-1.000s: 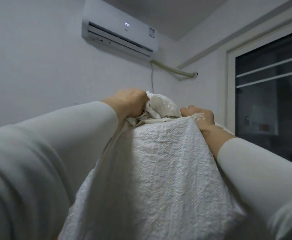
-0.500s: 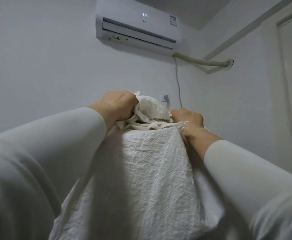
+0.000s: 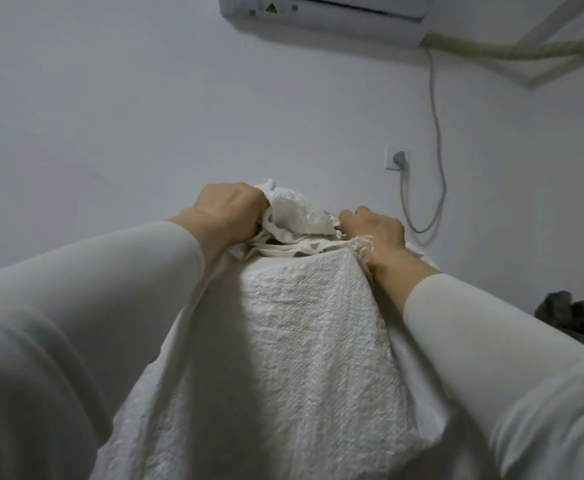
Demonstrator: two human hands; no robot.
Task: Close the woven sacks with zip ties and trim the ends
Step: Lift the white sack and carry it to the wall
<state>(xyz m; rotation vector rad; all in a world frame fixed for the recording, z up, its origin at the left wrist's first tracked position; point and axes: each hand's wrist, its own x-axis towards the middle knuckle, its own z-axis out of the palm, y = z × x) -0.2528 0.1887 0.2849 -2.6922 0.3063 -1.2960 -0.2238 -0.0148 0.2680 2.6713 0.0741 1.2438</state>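
Right now the woven sack [image 3: 304, 358] rises between my forearms. My left hand [image 3: 229, 211] clutches the bunched fabric at the sack's top left, and my right hand [image 3: 375, 233] grips its top right edge. A wall socket [image 3: 397, 159] sits above the sack.

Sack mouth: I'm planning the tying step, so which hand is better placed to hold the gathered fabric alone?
Left, probably. The left hand is fisted round the bunched sack mouth, holding most of it; the right hand only grips its side edge, so it could let go.
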